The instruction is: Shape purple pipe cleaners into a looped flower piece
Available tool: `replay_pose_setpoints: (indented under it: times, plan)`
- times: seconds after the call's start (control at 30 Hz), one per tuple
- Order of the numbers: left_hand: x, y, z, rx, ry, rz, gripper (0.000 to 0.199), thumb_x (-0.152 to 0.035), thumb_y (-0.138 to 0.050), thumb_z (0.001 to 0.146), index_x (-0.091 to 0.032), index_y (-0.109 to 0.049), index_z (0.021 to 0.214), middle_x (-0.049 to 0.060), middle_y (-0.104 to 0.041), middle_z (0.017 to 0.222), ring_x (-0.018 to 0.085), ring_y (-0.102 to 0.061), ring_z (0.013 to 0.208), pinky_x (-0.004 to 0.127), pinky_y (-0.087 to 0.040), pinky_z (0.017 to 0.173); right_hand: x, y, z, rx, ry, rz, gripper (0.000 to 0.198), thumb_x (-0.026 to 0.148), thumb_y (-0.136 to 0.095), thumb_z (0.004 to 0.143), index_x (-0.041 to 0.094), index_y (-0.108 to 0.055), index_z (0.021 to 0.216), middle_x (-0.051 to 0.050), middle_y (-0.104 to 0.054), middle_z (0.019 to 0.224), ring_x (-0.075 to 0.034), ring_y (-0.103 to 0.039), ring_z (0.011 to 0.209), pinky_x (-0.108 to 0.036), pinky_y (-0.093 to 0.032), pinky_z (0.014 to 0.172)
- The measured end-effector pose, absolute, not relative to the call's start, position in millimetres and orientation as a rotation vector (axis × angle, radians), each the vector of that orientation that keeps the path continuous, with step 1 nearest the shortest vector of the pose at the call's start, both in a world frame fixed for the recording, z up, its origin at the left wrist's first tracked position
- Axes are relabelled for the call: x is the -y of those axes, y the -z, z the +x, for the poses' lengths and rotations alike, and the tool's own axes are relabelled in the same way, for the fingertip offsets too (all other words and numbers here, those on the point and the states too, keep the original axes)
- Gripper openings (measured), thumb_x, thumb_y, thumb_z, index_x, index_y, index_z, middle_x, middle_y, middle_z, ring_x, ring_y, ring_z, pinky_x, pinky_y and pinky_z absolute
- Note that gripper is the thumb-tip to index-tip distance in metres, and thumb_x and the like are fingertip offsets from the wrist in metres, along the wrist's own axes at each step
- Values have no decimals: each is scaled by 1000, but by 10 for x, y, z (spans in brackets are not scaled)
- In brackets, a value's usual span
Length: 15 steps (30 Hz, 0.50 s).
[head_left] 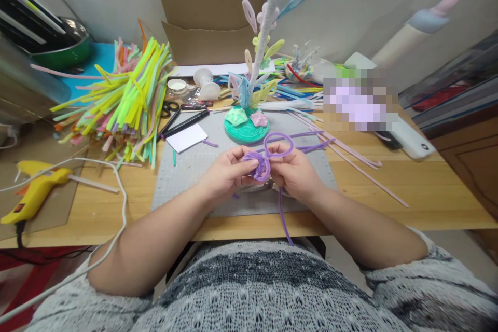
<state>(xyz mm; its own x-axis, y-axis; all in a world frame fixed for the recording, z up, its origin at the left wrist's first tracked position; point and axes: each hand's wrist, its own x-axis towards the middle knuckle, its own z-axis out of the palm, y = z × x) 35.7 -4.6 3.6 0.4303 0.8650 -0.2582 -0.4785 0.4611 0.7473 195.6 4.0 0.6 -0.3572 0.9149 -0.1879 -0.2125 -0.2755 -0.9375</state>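
Between my two hands is a purple pipe cleaner (279, 145), bent into loops, with a long tail hanging down over the table's front edge. My left hand (229, 171) is closed, pinching the bunched purple part between thumb and fingers. On the other side, my right hand (293, 171) grips the same piece close to the base of the round upper loop. Behind the hands stands a white-wrapped stem (268, 21) with pastel pipe-cleaner leaves and flowers, rising from a round green base (246, 129). A grey cutting mat (171, 181) lies underneath.
A big bundle of pipe cleaners (132, 93) lies at left, near scissors (170, 109), a black marker (189, 123) and white card (187, 138). A yellow glue gun (39, 187) with a white cable is far left. Pink pipe cleaners (361, 158) lie at right, beside a white device (408, 137).
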Motion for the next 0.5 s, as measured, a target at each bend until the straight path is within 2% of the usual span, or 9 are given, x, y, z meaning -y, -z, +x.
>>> replay_pose_setpoints:
  times: [0.1,0.23,0.5]
  plan:
    - [39,-31,341,-652,-798,645,23,-20,-74,67,-12,-60,84,2,-66,72,11,-64,64,24,-54,65,-46,18,1963,1097,-1755,-971,37,39,-73,66,20,-47,85,12,-39,44,-2,-25,31,-16,-14,33]
    - [40,-9,332,-601,-628,578,26,-29,-74,67,-11,-63,81,4,-67,68,11,-64,62,22,-54,62,-54,54,1969,1076,-1752,-919,38,42,-73,66,22,-45,84,13,-36,43,-2,-24,31,-17,-16,34]
    - [40,21,338,-527,-610,574,23,-27,-76,65,-11,-61,73,0,-62,62,8,-60,53,17,-51,55,-38,73,1984,1198,-1725,-888,36,44,-70,70,21,-47,85,11,-39,46,-4,-27,33,-17,-18,34]
